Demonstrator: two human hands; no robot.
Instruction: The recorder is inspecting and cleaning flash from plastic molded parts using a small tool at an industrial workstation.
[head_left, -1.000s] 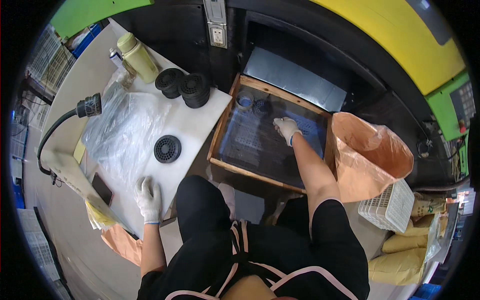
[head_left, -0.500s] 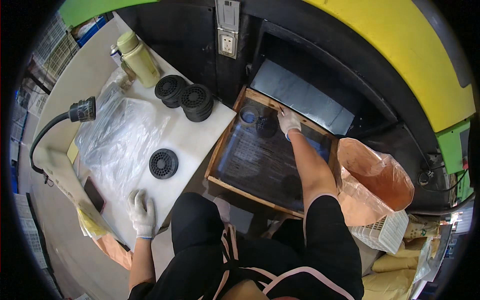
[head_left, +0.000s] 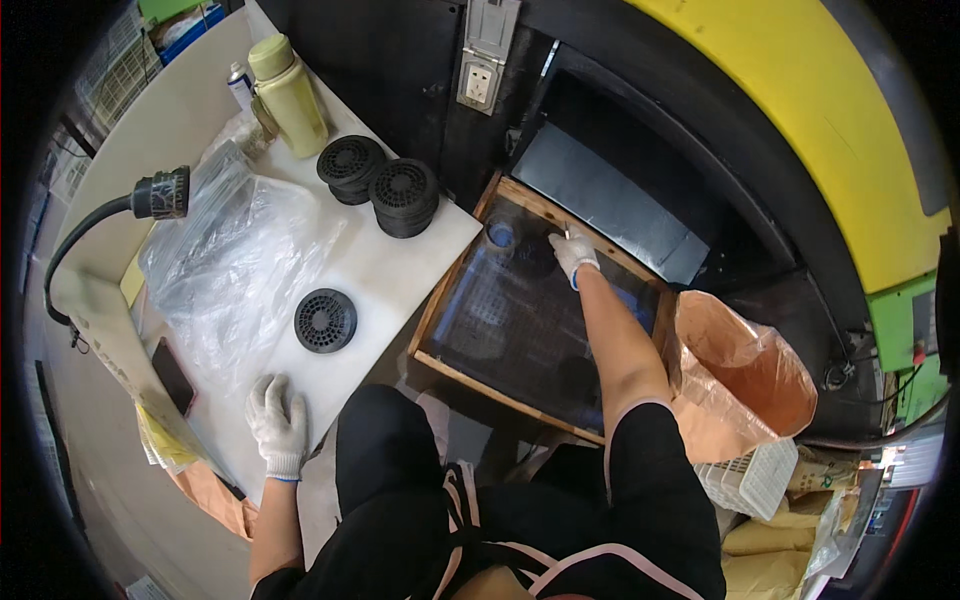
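My left hand [head_left: 278,425], in a white knit glove, lies flat on the white tabletop [head_left: 400,290] with fingers stretched out, holding nothing. Just beyond it sits a single black round grille-like part [head_left: 325,321]. Two stacks of similar parts, a left stack [head_left: 350,170] and a right stack [head_left: 403,198], stand farther back. My gloved right hand [head_left: 574,252] reaches over the far edge of a wood-framed dark tray [head_left: 437,360]. Its fingers are bent together around something small and thin that I cannot make out. A small bluish round thing [head_left: 499,236] shows in the tray, left of that hand.
Clear plastic bags [head_left: 240,260], a phone [head_left: 174,376], a yellow-green bottle [head_left: 288,98] and a gooseneck lamp [head_left: 160,194] are on the left. Behind the tray a dark machine chute [head_left: 610,200] slopes down. A copper-coloured bag [head_left: 740,375] stands right, over a white basket [head_left: 750,480].
The whole view has shifted slightly. My right hand has moved a little toward me and left over the tray, its fingers turned differently. My left hand stays on the tabletop.
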